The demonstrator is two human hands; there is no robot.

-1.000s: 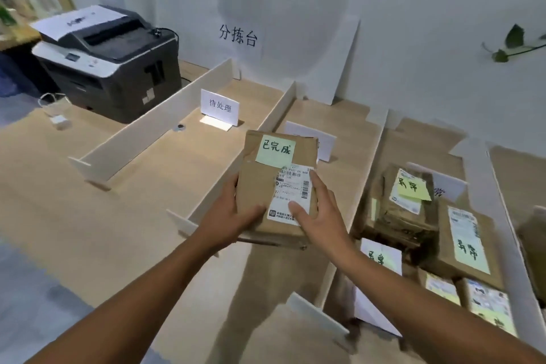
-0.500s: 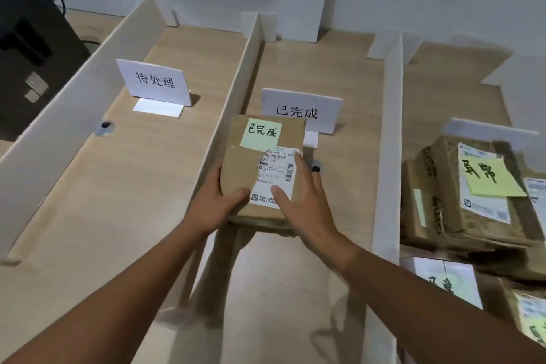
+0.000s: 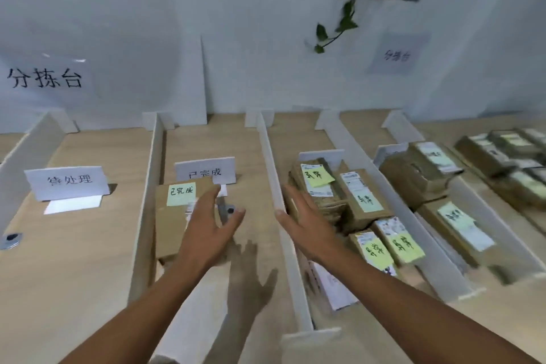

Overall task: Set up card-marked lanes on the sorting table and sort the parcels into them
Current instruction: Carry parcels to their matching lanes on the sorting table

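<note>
As you are facing the sorting table (image 3: 74, 260), the parcel (image 3: 171, 216) is lying before its lane card (image 3: 204, 170), long axis pointing away; your open left hand (image 3: 206, 230) is hovering over its right edge; your open right hand (image 3: 307, 227) is hanging farther right.

At 1 o'clock I see a leafy vine (image 3: 339, 25) trailing down the white wall (image 3: 266, 53). A paper sign (image 3: 44, 78) reading 分拣台 hangs on that wall at 10 o'clock, and a small sign (image 3: 397, 55), too blurred to read, at 2. A round disc (image 3: 11, 238) lies at 8 o'clock, a second disc (image 3: 230, 210) near centre.
</note>
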